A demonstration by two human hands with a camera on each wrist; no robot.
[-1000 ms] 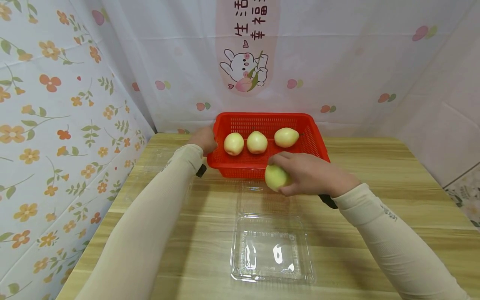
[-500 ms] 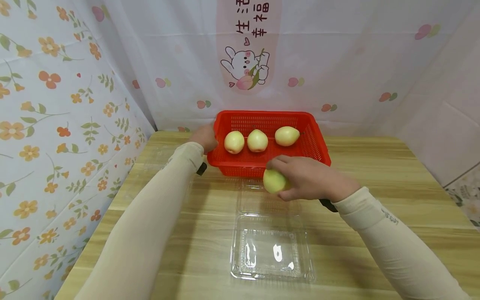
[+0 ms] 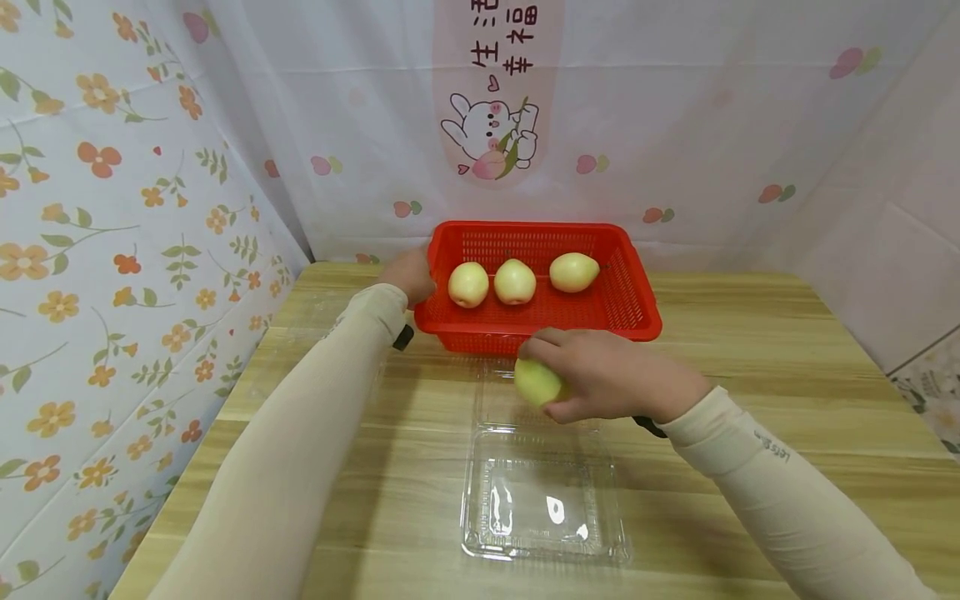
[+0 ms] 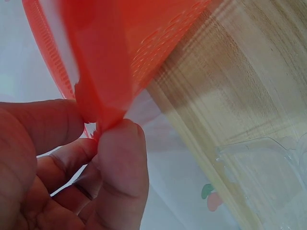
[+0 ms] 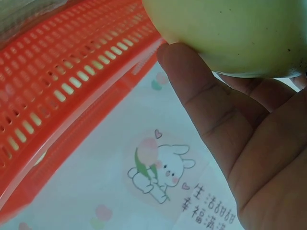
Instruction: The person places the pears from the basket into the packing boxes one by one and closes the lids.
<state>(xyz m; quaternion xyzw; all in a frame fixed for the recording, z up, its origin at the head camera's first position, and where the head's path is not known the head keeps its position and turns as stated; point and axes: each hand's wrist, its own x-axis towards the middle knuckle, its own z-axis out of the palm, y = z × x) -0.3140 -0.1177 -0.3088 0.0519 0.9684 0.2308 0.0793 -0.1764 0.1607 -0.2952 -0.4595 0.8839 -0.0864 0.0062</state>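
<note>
My right hand (image 3: 611, 375) grips a yellow-green pear (image 3: 537, 383) above the hinge side of an opened clear plastic clamshell box (image 3: 472, 500). In the right wrist view small dark specks dot this pear (image 5: 240, 33), with the thumb against its underside. My left hand (image 3: 407, 277) holds the left end of a red plastic basket (image 3: 480, 343). Up close in the left wrist view, thumb and finger pinch the basket's red rim (image 4: 103, 96). Inside the basket lie three pale pears: a left pear (image 3: 468, 285), a middle pear (image 3: 514, 282) and a right pear (image 3: 573, 272) on its side.
Another clear plastic container (image 3: 300, 333) lies on the left of the wooden table (image 3: 735, 350), partly behind the left arm. A patterned cloth (image 3: 675, 125) hangs directly behind the basket, and a floral cloth (image 3: 127, 292) borders the left side.
My right hand has moved the pear slightly left and toward me, away from the basket's front wall and over the clamshell. The left hand stays at the basket's rim.
</note>
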